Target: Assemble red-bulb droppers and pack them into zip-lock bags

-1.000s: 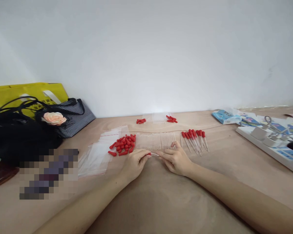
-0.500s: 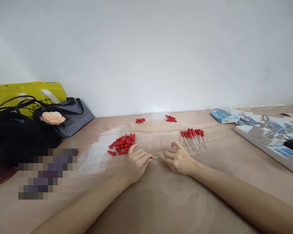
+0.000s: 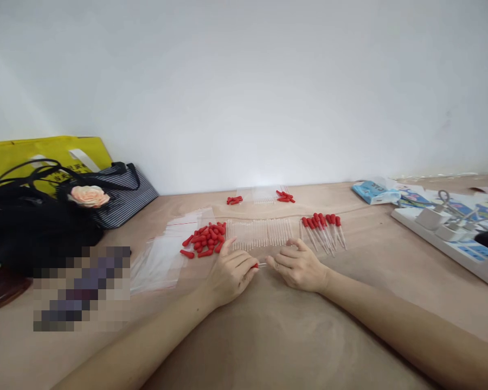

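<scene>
My left hand (image 3: 232, 272) pinches the soft-looking red bulb (image 3: 255, 266); my right (image 3: 295, 266) closes lightly round the likely brittle tube (image 3: 262, 265).

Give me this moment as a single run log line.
left hand: pinching red bulb | right hand: holding glass tube | nearby: loose red bulbs

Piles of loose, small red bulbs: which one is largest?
The red bulb pile beside the left hand; the other two, farther back, are much smaller.
</scene>
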A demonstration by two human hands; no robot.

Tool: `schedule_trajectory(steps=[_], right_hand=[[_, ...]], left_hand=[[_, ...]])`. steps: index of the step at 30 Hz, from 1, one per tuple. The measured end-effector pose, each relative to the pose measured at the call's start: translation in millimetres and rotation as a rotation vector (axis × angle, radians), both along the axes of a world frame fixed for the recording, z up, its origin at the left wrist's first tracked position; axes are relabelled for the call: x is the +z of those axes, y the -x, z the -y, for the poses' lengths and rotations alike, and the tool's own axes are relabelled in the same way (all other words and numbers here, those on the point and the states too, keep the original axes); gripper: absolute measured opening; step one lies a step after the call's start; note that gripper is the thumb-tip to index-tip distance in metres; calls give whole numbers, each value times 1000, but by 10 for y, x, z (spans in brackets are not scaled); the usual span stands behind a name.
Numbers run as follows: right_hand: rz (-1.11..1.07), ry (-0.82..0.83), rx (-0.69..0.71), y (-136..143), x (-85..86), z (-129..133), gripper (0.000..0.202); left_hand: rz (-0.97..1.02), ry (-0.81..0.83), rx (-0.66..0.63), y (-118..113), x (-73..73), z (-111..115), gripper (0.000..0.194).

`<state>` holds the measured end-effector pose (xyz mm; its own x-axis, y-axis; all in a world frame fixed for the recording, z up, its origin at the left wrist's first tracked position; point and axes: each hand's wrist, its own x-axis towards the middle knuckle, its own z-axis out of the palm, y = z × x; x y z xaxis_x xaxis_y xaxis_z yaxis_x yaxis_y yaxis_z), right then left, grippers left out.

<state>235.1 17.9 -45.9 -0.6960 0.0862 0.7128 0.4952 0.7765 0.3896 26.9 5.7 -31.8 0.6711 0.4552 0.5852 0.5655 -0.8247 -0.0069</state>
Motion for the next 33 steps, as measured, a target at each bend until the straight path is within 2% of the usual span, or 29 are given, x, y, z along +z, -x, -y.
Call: schedule_trajectory(steps=[10, 18, 23, 33], right_hand=[[-59, 110, 115, 38, -26, 0, 21], [-41, 148, 149, 62, -6, -32, 22], [-40, 157, 78, 53, 12, -31, 17], [-108, 137, -53, -35, -15, -72, 14]], left_hand=[[-11, -80, -39, -21, -5, -3, 13], [-7, -72, -37, -43, -8, -16, 15], [30, -40, -25, 9, 25, -29, 14], [71, -142, 44, 100, 40, -60, 16]])
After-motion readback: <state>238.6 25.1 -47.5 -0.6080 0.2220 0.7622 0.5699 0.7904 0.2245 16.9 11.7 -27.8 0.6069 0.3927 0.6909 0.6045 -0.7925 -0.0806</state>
